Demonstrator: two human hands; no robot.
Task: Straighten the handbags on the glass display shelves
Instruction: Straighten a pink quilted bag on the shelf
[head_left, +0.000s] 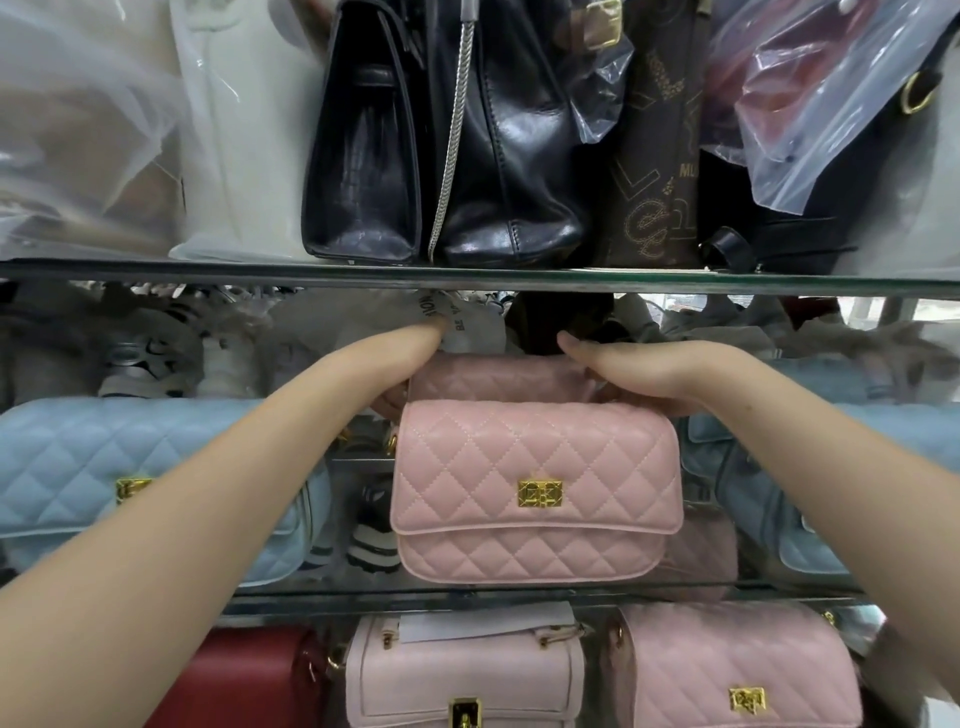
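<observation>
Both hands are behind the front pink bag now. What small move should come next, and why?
Probably pull the rear pink bag forward and square it behind the front pink bag. Both the left hand and right hand sit at its ends, and its left end looks set farther left.

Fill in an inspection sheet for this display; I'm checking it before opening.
Surface: glass shelf, upper glass shelf.
Job's things: front pink quilted bag upright; second pink bag behind it; blue quilted bags either side.
Clutter: plastic-wrapped bags above.
Grippers: left hand and right hand on the rear pink bag's ends.
Cables: nothing seen.
Surroundings: black bags above, more bags below.
</observation>
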